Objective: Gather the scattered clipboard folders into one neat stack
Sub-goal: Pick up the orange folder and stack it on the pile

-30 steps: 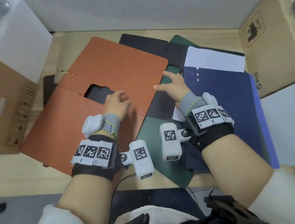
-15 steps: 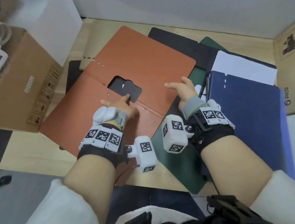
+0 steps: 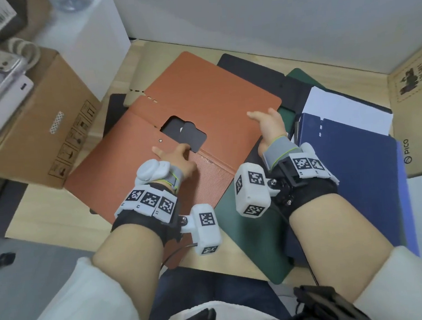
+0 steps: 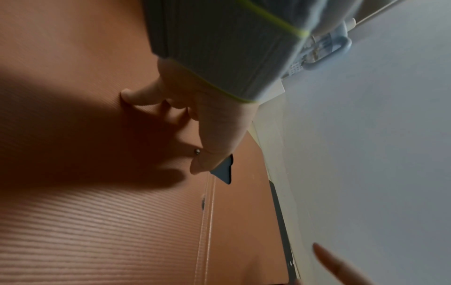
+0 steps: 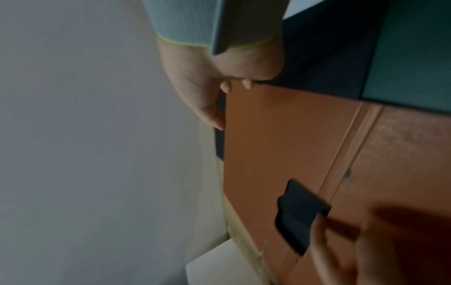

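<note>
The right hand (image 3: 269,126) has shifted to the far edge of the open ribbed orange folder (image 3: 215,100) — fingers hooked under, ready to close it; left hand (image 3: 176,157) presses flat, fingers spread.

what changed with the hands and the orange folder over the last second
The right hand moved from the dark folders onto the orange folder's right edge, where its fingers now curl round that edge. The left hand slid up to the cutout in the folder's middle, fingers resting on the cover. The orange folder stayed open on the pile; the blue folder and green folder lie as before.
</note>
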Motion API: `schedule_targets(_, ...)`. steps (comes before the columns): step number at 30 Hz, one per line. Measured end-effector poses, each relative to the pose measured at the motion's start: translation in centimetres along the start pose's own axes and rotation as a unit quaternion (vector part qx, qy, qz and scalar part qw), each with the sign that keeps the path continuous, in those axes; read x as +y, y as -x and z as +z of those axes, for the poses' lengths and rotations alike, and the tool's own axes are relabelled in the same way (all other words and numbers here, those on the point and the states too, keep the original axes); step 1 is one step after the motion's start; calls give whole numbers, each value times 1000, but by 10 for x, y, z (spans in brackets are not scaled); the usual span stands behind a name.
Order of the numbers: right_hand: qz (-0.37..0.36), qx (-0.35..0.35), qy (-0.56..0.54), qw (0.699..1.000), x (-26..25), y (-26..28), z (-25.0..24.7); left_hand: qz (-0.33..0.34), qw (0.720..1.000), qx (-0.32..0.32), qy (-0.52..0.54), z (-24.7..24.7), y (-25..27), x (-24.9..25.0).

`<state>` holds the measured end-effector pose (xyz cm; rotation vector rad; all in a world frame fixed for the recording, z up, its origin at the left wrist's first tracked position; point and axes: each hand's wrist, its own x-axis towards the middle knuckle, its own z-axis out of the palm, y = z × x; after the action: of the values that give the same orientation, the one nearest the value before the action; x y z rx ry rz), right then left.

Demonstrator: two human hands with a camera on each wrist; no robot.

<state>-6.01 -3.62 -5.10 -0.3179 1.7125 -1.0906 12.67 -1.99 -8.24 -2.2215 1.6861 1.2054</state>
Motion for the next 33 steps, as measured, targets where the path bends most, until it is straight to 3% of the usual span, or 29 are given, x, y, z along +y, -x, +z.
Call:
schedule_targets(5, 36, -12, 41, 998, 25, -8, -8, 1, 1000, -3, 2, 2, 1, -2)
schedule_targets(12, 42, -6, -114, 993, 22, -14, -17, -3, 1000, -12, 1, -3, 5, 0)
schedule_targets(17, 19, -23, -150, 988, 21, -9, -20, -3, 1000, -7, -12, -8, 19, 1)
schedule_targets(21, 41, -52, -193, 979, 16, -13, -21, -6, 1000, -14, -15, -8, 24, 3)
schedule_targets(26, 40, -116, -95, 988, 27, 5, -8, -32, 999, -12, 38, -8, 28, 4)
schedule_targets(33, 3, -87, -170, 982, 8, 19, -6, -63, 986, 20, 155, -32, 42, 16)
